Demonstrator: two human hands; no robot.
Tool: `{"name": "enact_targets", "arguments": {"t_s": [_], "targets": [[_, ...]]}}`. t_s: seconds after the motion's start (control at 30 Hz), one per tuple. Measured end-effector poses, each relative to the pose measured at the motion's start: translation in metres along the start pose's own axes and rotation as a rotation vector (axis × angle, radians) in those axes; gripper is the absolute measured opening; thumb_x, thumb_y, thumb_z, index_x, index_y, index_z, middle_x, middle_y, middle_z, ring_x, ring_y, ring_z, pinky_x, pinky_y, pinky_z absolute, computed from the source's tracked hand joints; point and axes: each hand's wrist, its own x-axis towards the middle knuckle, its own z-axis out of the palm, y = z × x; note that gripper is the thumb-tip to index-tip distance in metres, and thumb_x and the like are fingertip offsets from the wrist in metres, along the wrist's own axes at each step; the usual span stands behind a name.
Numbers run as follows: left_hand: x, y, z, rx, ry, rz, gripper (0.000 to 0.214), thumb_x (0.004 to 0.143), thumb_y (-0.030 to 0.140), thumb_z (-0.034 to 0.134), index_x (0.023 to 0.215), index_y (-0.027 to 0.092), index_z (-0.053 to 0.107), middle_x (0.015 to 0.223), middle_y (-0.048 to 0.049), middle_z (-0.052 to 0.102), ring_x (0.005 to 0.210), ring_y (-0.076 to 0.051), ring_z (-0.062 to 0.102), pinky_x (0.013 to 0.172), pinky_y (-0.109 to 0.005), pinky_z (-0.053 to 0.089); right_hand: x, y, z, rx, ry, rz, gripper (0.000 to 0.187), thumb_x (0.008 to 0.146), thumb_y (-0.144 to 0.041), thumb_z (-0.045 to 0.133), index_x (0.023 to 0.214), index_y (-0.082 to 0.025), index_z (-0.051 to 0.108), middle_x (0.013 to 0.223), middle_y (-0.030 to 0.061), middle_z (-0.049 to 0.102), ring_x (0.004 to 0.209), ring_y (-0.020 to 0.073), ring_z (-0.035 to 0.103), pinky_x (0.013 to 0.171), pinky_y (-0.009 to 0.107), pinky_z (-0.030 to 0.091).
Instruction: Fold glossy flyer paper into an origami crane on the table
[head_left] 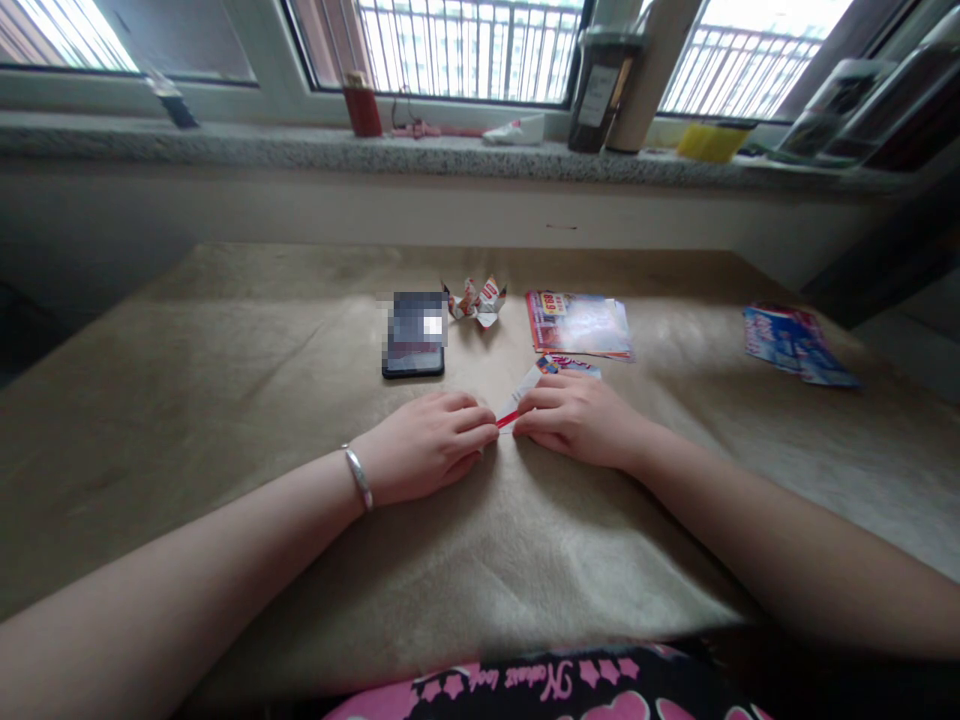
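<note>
A small folded piece of printed paper [523,393] lies on the table in front of me, white with a red stripe and a coloured patterned edge. My left hand [431,440], a silver bracelet on its wrist, has its fingers closed at the paper's lower left corner. From the right, my right hand [577,420] presses bent fingers onto the paper and covers much of it. Just beyond are two small folded paper shapes [480,302], pointed and standing up, and a stack of printed flyers [577,325].
A dark phone [414,340], its screen pixelated, lies beyond my left hand. More blue printed leaflets [799,345] lie at the table's right side. A granite windowsill [465,158] behind holds a red container [362,106], a dark lidded cup [600,95] and a yellow box [711,142].
</note>
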Motion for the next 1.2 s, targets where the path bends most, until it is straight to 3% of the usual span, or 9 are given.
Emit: {"name": "enact_targets", "arguments": {"t_s": [0.37, 0.57, 0.93, 1.2], "targets": [[-0.003, -0.006, -0.001, -0.041, -0.004, 0.026, 0.023, 0.091, 0.019, 0.039, 0.105, 0.017, 0.057, 0.112, -0.0058, 0.061, 0.1, -0.02, 0.051, 0.087, -0.034, 0.045, -0.008, 0.004, 0.0, 0.051, 0.014, 0.003, 0.022, 0.088, -0.021, 0.047, 0.087, -0.023, 0.068, 0.088, 0.0027, 0.067, 0.077, 0.0143, 0.055, 0.07, 0.028, 0.04], [0.0, 0.0, 0.002, -0.012, 0.017, -0.015, 0.031, 0.089, 0.026, 0.046, 0.119, 0.02, 0.052, 0.11, -0.0061, 0.059, 0.099, -0.021, 0.049, 0.088, -0.036, 0.042, -0.005, 0.002, 0.002, 0.048, 0.019, 0.011, 0.022, 0.089, -0.022, 0.046, 0.088, -0.023, 0.068, 0.087, 0.0035, 0.067, 0.077, 0.0142, 0.054, 0.07, 0.028, 0.04], [0.0, -0.002, -0.001, 0.003, 0.002, -0.007, 0.023, 0.09, 0.023, 0.044, 0.108, 0.018, 0.056, 0.109, -0.0061, 0.061, 0.098, -0.02, 0.051, 0.085, -0.034, 0.045, -0.006, 0.002, -0.001, 0.01, 0.0, 0.007, 0.021, 0.088, -0.02, 0.047, 0.088, -0.023, 0.068, 0.087, 0.0032, 0.067, 0.076, 0.0146, 0.055, 0.072, 0.029, 0.041], [-0.006, -0.008, -0.003, -0.015, 0.032, 0.039, 0.023, 0.089, 0.015, 0.038, 0.097, 0.016, 0.059, 0.106, -0.0068, 0.064, 0.096, -0.018, 0.055, 0.084, -0.031, 0.048, -0.013, 0.004, -0.003, 0.132, 0.011, 0.038, 0.024, 0.087, -0.017, 0.047, 0.091, -0.024, 0.07, 0.09, 0.0046, 0.067, 0.08, 0.0149, 0.057, 0.073, 0.028, 0.044]]}}
